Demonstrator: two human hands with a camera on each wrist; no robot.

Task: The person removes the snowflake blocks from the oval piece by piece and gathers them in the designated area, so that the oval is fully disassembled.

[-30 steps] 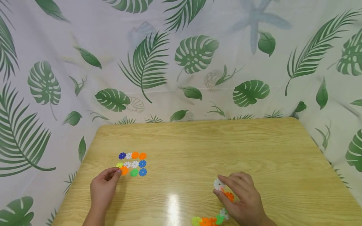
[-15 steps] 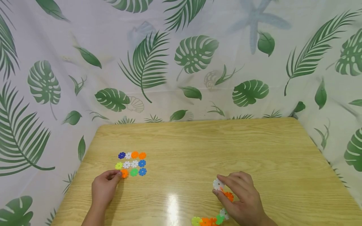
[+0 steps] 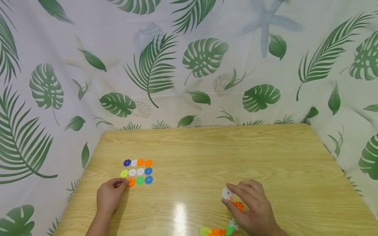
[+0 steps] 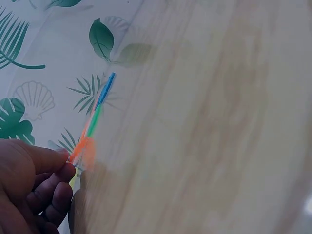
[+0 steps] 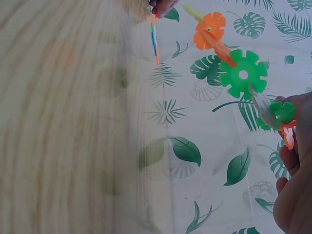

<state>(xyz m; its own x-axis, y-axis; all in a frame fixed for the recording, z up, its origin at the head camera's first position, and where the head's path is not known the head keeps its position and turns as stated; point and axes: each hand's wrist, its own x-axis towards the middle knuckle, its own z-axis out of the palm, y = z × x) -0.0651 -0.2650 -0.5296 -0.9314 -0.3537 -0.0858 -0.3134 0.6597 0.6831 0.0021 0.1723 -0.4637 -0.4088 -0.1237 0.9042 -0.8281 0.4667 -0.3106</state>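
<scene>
At the left of the table in the head view, my left hand (image 3: 108,196) pinches the near-left edge of an orange snowflake disc (image 3: 132,182). That disc lies beside a green disc (image 3: 140,180) and a blue disc (image 3: 149,180) in the nearest row. On the right, my right hand (image 3: 253,207) holds a chain of interlocked snowflake discs by a white disc (image 3: 227,193) at its end, thumb and fingers on either side. The chain hangs past an orange disc (image 3: 239,206) to a yellow disc (image 3: 205,231). The right wrist view shows its green disc (image 5: 243,74) standing clear of the hand.
Two further rows of loose discs lie behind the nearest one, with a dark blue disc (image 3: 127,163) at the back left and a yellow-green disc (image 3: 124,173) in the middle row. A leaf-patterned cloth (image 3: 203,59) rises behind the wooden table (image 3: 206,154).
My left hand has brought the orange disc down and slightly right, into line with the green and blue discs of the nearest row. The right hand and its chain have stayed nearly still.
</scene>
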